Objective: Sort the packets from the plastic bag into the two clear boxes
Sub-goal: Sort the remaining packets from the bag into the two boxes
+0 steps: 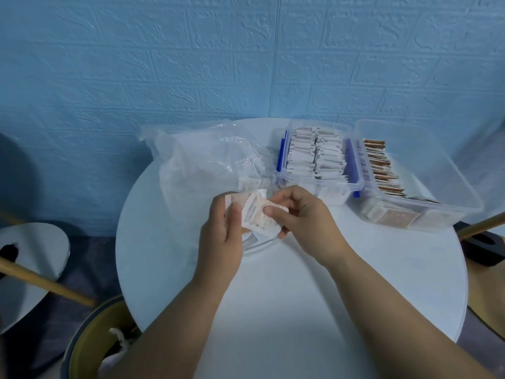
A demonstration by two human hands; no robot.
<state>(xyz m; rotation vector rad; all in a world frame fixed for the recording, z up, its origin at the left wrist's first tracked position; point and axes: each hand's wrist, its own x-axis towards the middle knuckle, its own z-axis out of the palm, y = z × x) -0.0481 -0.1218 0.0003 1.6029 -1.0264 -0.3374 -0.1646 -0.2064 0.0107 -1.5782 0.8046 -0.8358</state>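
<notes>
A clear plastic bag (202,157) lies at the back left of the round white table (287,296), with more packets dimly visible inside it. Just in front of the bag's mouth, my left hand (221,242) holds a small stack of white packets (255,217). My right hand (303,217) pinches the front packet of that stack between thumb and fingers. A clear box with blue clips (319,184) stands at the back right, packed with white packets. Further right, a larger clear box (448,187) holds brown-edged packets.
A blue textured wall rises behind the table. A yellow bin (90,343) sits on the floor at the lower left. Wooden sticks (46,283) and a white round board (32,258) lie at the left. Another wooden stick (481,225) pokes in at the right.
</notes>
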